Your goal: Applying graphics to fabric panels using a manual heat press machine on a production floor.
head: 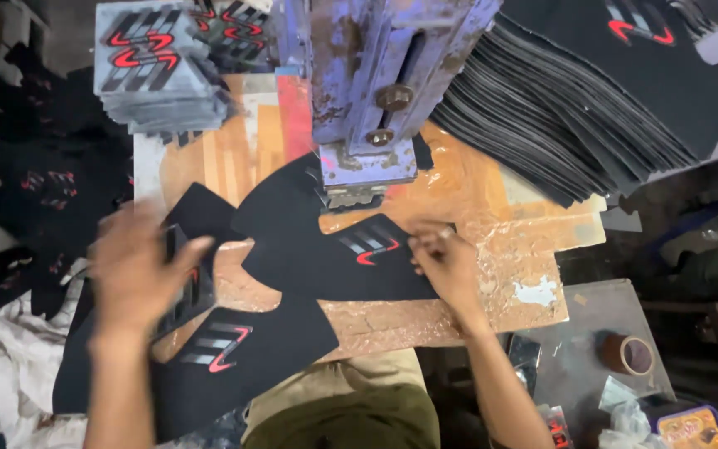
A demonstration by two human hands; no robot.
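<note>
A black fabric piece (pixel 309 249) with a grey and red striped emblem lies on the worn wooden board (pixel 492 249), under the blue press head (pixel 376 91). My right hand (pixel 445 264) pinches that piece at its right edge, just right of the emblem. My left hand (pixel 139 270), blurred, grips a thin dark transfer sheet (pixel 193 291) with the same emblem, above another black fabric piece (pixel 243 357) at the board's near-left edge.
A stack of grey emblem sheets (pixel 155 71) stands at the back left. A large fanned pile of black pieces (pixel 558 125) fills the back right. More black pieces (pixel 43 183) lie left. A tape roll (pixel 627 355) sits on a grey surface, lower right.
</note>
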